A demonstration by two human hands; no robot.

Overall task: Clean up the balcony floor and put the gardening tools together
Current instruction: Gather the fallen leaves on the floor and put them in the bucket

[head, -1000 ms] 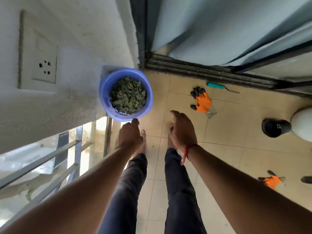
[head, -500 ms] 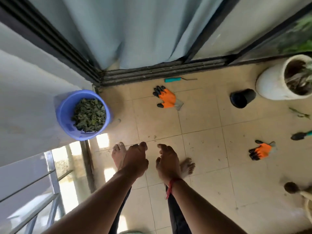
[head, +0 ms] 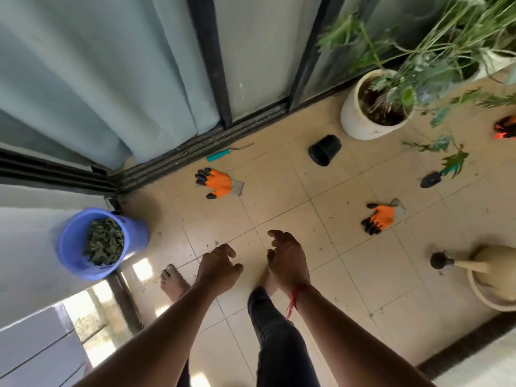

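Note:
A blue bucket [head: 69,247] full of dry leaves stands in the left corner by the wall. Two orange-and-black gloves lie on the tiles: one glove [head: 219,183] near the door track, the other glove [head: 381,217] further right. A teal-handled tool [head: 220,155] lies along the door track. A small black trowel [head: 431,178] lies at the right under a fallen leafy sprig [head: 453,162]. My left hand [head: 217,268] and my right hand [head: 289,259] hang over the floor with loosely curled fingers, holding nothing.
A black pot [head: 324,150] lies on its side. A white planter [head: 371,110] with plants stands by the glass door. A cream watering can [head: 491,275] sits at the right edge. Another orange item [head: 505,127] shows at far right. My bare feet stand on the tiles.
The view has swung right and away from the bucket, bringing the planter, trowel and watering can into sight. Both hands stayed empty and have drifted apart from the bucket.

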